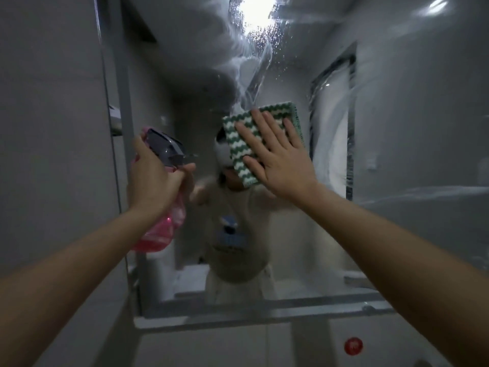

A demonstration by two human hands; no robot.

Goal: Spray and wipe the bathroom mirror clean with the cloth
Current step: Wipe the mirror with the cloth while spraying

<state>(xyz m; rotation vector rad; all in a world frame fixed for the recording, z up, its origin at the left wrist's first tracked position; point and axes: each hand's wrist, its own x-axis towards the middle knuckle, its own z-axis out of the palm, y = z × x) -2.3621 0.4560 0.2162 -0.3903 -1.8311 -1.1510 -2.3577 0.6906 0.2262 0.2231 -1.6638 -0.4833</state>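
Note:
The bathroom mirror [383,115] fills the view ahead, streaked with wet smears and droplets near the top. My right hand [277,154] presses a folded green-and-white zigzag cloth [238,139] flat against the glass at mid-height, fingers straight and spread. My left hand [150,178] grips a pink spray bottle [164,226] round its neck, with the grey trigger head [166,147] pointing at the mirror just left of the cloth. A finger lies at the trigger.
The mirror's left edge [124,128] meets a grey wall [53,128], with a small shelf [115,120] beside it. A ledge [238,313] runs under the mirror. A red round object [353,346] sits below at the right.

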